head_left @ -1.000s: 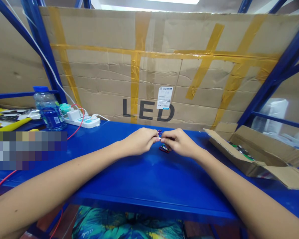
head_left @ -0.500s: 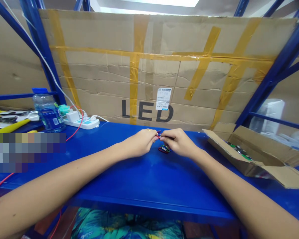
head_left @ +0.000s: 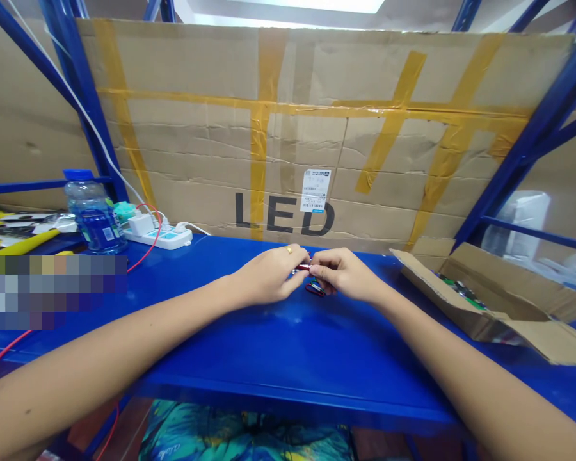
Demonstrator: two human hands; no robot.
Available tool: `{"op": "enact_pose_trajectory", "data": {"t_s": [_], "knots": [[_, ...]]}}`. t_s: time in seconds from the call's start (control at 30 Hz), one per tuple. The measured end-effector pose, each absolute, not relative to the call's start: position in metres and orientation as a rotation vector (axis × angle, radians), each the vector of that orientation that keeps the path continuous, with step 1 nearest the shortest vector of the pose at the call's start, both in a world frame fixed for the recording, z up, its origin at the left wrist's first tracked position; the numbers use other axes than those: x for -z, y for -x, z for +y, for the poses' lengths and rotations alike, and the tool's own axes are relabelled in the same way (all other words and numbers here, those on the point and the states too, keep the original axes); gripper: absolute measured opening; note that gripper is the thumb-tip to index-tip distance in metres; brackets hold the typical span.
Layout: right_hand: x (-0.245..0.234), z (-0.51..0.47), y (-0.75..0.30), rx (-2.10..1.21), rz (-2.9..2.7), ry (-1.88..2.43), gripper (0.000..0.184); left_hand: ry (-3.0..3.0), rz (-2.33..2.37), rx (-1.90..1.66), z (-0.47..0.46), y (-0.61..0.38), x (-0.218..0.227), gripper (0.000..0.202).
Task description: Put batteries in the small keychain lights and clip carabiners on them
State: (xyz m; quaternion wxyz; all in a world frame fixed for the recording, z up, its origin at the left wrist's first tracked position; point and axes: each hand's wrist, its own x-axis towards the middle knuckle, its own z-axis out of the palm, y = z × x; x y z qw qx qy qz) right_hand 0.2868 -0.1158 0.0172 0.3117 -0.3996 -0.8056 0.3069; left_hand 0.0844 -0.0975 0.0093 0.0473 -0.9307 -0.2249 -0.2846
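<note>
Above the blue tabletop [head_left: 292, 349], my left hand [head_left: 271, 275] and my right hand [head_left: 343, 274] meet, fingertips almost touching. Between them is a small red carabiner [head_left: 304, 267] with a silvery part, partly hidden by fingers. My right thumb and fingers pinch its right end. The left thumb and forefinger lie around its other end, a little apart from each other. Just below the right fingertips, several small carabiners [head_left: 315, 289], red and green with silvery bars, lie on the table, partly covered by that hand. A ring is on a left finger.
An open cardboard box [head_left: 496, 307] with green and silvery pieces stands at right. At left are a blue-capped bottle [head_left: 96, 214], a white power strip [head_left: 170, 238], a red cable [head_left: 146, 253] and yellow-handled tools [head_left: 24, 243]. A large cardboard sheet [head_left: 196, 147] closes off the back.
My left thumb has dropped away from its forefinger, so the grasp is looser and more of the red carabiner shows. My right fingers have curled lower, over part of the carabiners on the table.
</note>
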Motion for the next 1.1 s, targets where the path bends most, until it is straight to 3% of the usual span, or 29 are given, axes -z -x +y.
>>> {"op": "enact_pose_trajectory", "data": {"t_s": [0.13,0.23,0.53,0.87,0.97,1.1], "knots": [[-0.015,-0.113,-0.289,-0.497,-2.231,1.009,0.026,2.853,-0.764,0.793,-0.096,-0.085,-0.012,0.025],[-0.013,-0.112,-0.289,-0.453,-2.266,0.992,0.025,2.88,-0.829,0.702,-0.094,-0.085,-0.013,0.025],[-0.013,-0.108,-0.29,-1.161,-2.024,1.034,0.022,2.807,-0.704,0.654,-0.099,-0.083,-0.006,0.017],[-0.01,-0.111,-0.282,-1.491,-1.682,0.933,0.022,2.61,-0.5,0.628,-0.096,-0.08,-0.006,0.022],[-0.015,-0.11,-0.286,-1.267,-1.861,0.988,0.028,2.639,-0.604,0.676,-0.092,-0.08,-0.008,0.02],[-0.018,-0.103,-0.297,-0.541,-2.153,1.163,0.032,2.684,-0.781,0.82,-0.084,-0.076,-0.01,0.016]]}}
